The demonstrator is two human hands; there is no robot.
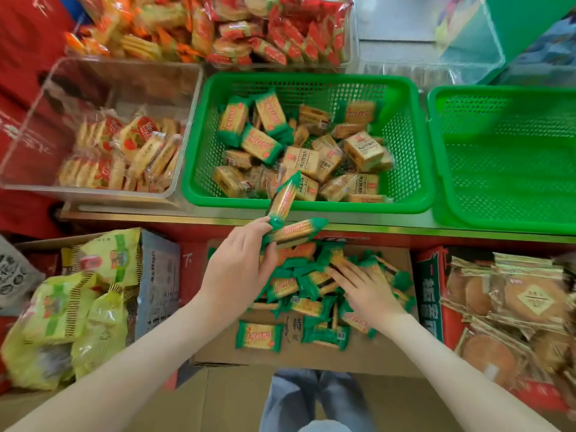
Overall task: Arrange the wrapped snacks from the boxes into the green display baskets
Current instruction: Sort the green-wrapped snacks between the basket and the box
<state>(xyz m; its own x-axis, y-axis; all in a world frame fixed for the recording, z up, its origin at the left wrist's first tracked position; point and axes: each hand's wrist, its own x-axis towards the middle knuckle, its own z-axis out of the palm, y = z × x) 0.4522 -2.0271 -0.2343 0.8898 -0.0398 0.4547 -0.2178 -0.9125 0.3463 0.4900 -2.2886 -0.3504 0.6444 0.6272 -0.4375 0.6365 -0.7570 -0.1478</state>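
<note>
Two green baskets sit side by side along the front edge of the metal display shelf (358, 224), and they show how far the job has come. Working from the left: a clear plastic bin (103, 126) at the shelf's left end already holds red-and-orange wrapped biscuits and seems no part of the present step. Next to it, the middle green basket (307, 141) has a loose layer of snacks over most of its floor, green-wrapped packets towards its left and back, tan-wrapped ones towards its right and front, heaped rather than lined up. It looks roughly a third full, with mesh showing bare along the back wall. The right green basket (505, 157), touching its neighbour's rim, holds nothing that can be seen.

Below the shelf, the left hand (237, 269) is partly closed around two green-wrapped wafer packets (288, 213), lifted above the box and reaching just over the middle basket's front rim. The open cardboard box (311, 347) beneath still holds a good pile of green-wrapped packets (311, 291) at its far end. The right hand (367, 291) lies flat and spread on that pile, fingers open; whether it has gripped anything I cannot tell. Further right, a red box of round wrapped cakes (511, 307) looks untouched.

By my judgement most of the work remains: this box to finish, one basket to fill.
</note>
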